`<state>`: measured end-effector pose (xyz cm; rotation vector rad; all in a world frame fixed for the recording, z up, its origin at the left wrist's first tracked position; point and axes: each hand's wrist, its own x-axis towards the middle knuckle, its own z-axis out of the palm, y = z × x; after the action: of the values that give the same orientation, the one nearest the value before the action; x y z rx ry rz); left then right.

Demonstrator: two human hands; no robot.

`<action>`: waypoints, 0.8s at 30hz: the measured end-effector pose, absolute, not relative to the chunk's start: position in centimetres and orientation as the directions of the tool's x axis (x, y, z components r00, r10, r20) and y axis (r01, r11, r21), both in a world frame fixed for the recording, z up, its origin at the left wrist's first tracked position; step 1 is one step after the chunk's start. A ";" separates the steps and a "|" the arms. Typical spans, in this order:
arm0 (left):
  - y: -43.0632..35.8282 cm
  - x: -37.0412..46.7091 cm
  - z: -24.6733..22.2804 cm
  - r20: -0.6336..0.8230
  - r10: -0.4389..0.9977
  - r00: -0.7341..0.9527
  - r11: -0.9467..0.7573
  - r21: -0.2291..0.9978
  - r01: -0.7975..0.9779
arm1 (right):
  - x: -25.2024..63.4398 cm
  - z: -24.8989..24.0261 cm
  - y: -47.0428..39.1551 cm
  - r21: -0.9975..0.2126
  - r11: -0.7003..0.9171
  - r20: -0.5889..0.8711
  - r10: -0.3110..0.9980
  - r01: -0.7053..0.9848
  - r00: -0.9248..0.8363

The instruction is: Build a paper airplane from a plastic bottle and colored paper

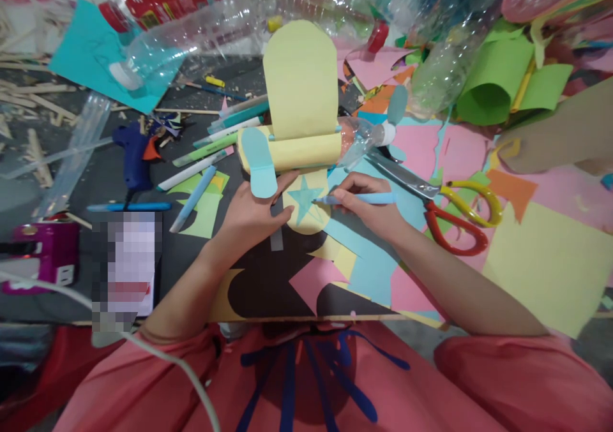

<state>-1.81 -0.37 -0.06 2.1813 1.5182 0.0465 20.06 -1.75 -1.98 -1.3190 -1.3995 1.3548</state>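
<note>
A light blue marker [376, 198] is gripped in my right hand [368, 203], its tip on a blue-green star [305, 199]. That star is drawn on a rounded yellow paper flap [306, 224], partly coloured in. My left hand [256, 212] rests on the flap's left side, thumb and fingers spread apart over the paper. The flap joins a plastic bottle [357, 140] wrapped in yellow paper, with a tall rounded yellow piece [301, 78] standing behind it. Near my left fingers, a blue paper strip [263, 180] hangs from the bottle's left end.
Several markers [205, 154] lie left of the bottle, with a blue glue gun [134, 154] beyond them. Scissors [450, 208] with red and yellow handles lie on the right among coloured paper scraps. A phone [138, 260] sits at front left; plastic bottles [191, 36] line the back.
</note>
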 end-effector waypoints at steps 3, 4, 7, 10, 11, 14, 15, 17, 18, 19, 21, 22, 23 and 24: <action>-0.2 -1.9 -0.3 -0.266 0.877 0.401 -0.284 0.387 0.877 | 19.9 -1.8 -1.8 -0.974 -0.131 -0.173 0.957 0.184 -0.233; -0.2 -1.9 -0.4 -0.276 0.872 0.404 -0.285 0.385 0.878 | 19.9 -1.8 -1.8 -0.971 -0.140 -0.185 0.953 0.193 -0.240; -0.1 -1.9 -0.4 -0.275 0.866 0.417 -0.296 0.388 0.873 | 19.9 -1.8 -1.8 -0.964 -0.158 -0.207 0.950 0.214 -0.235; -0.1 -1.9 -0.2 -0.267 0.863 0.428 -0.312 0.385 0.869 | 19.9 -1.7 -1.8 -0.958 -0.166 -0.221 0.947 0.234 -0.233; -0.1 -1.9 -0.2 -0.270 0.863 0.427 -0.312 0.380 0.871 | 19.8 -1.7 -1.9 -0.957 -0.166 -0.223 0.946 0.238 -0.234; -0.1 -1.8 -0.1 -0.292 0.863 0.412 -0.296 0.368 0.881 | 19.7 -1.6 -1.9 -0.956 -0.163 -0.222 0.946 0.245 -0.236; 0.0 -1.8 -0.1 -0.300 0.863 0.406 -0.288 0.368 0.884 | 19.7 -1.6 -1.9 -0.955 -0.161 -0.221 0.947 0.248 -0.235; 0.0 -1.8 -0.1 -0.310 0.863 0.399 -0.274 0.375 0.885 | 19.7 -1.5 -1.9 -0.954 -0.159 -0.221 0.945 0.255 -0.239; -0.1 -1.8 -0.1 -0.307 0.864 0.400 -0.272 0.383 0.883 | 19.7 -1.5 -1.9 -0.954 -0.158 -0.222 0.944 0.256 -0.243; -0.1 -1.8 -0.1 -0.298 0.865 0.403 -0.273 0.392 0.878 | 19.7 -1.5 -1.9 -0.953 -0.158 -0.223 0.943 0.257 -0.246; -0.1 -1.9 -0.2 -0.276 0.868 0.413 -0.283 0.410 0.867 | 19.7 -1.5 -1.9 -0.953 -0.160 -0.224 0.944 0.257 -0.244; -0.2 -1.9 -0.2 -0.269 0.868 0.418 -0.287 0.415 0.863 | 19.7 -1.5 -1.9 -0.953 -0.161 -0.223 0.946 0.256 -0.237; -0.2 -1.9 -0.2 -0.267 0.868 0.418 -0.288 0.416 0.863 | 19.7 -1.5 -1.9 -0.954 -0.162 -0.222 0.948 0.254 -0.229; -0.1 -1.8 -0.2 -0.273 0.868 0.416 -0.284 0.414 0.865 | 19.7 -1.6 -1.9 -0.954 -0.162 -0.220 0.950 0.252 -0.223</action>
<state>-1.85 -0.13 -0.19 2.1745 1.4671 0.0077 19.72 -1.87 -1.56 -1.4036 -1.4772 1.4277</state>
